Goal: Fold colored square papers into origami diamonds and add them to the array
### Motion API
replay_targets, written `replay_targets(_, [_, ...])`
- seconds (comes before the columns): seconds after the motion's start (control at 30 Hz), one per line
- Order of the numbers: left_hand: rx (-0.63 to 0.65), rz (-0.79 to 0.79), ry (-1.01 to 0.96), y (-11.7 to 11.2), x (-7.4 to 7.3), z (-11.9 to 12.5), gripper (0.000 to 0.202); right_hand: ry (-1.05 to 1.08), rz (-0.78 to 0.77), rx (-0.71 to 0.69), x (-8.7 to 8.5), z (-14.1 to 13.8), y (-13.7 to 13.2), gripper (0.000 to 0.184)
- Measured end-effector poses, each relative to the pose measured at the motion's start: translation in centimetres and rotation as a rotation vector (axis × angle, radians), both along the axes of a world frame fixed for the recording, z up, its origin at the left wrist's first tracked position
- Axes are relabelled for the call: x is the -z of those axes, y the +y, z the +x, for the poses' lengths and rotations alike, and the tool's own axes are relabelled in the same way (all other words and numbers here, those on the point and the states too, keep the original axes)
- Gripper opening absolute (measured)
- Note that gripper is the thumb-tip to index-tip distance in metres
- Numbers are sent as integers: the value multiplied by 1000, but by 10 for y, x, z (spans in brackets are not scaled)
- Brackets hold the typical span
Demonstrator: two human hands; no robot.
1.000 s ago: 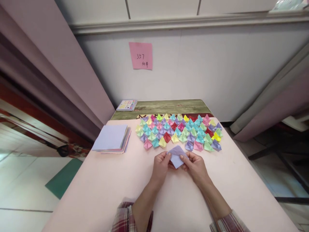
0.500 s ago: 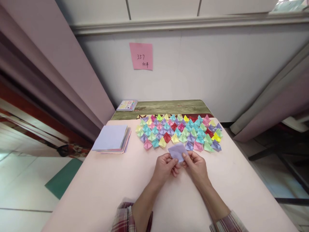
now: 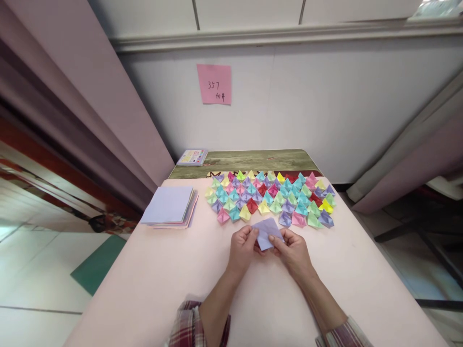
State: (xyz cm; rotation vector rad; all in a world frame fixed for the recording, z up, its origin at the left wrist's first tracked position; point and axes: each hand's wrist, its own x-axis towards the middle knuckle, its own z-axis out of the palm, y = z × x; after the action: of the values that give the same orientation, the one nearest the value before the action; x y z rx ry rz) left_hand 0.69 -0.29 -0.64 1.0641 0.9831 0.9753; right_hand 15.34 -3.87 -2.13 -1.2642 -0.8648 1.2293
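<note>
A light purple sheet of origami paper (image 3: 267, 232), folded to a small square-like shape, is held between both hands above the table. My left hand (image 3: 244, 245) pinches its left edge, with the thumb on top. On the other side my right hand (image 3: 292, 248) grips the right edge, its thumb lying on the paper's face. Fingers beneath the paper are partly hidden. Just beyond the hands, several rows of folded paper boats (image 3: 263, 207) in many colours cover the table's far part.
A stack of square coloured paper (image 3: 168, 206), purple on top, lies at the left of the pale pink table (image 3: 162, 284). A printed packet (image 3: 192, 157) rests in the far left corner. On the wall hangs a pink note (image 3: 215, 84). Green sheet (image 3: 97, 262) on the floor.
The purple paper has been turned slightly, and more of its face shows. My left thumb has shifted up to the paper's left edge. The view has moved a little.
</note>
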Motion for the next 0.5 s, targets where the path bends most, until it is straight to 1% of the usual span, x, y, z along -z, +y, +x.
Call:
replay_targets(0.13, [6, 7, -32, -2, -1, 0, 38, -35, -6, 18, -2, 0, 0, 31])
replay_targets(0.23, [21, -35, -61, -3, 0, 2, 40, -55, 2, 56, -5, 1, 0, 31])
replay_targets(0.37, [105, -134, -90, -3, 1, 5, 42, -17, 1, 52, -4, 0, 0, 33])
replay_targets(0.43, [130, -164, -94, -2, 3, 5, 44, -32, 4, 44, -3, 0, 0, 33])
replay_targets(0.5, [173, -165, -73, -1, 5, 3, 39, -70, 28, 38, -4, 0, 0, 33])
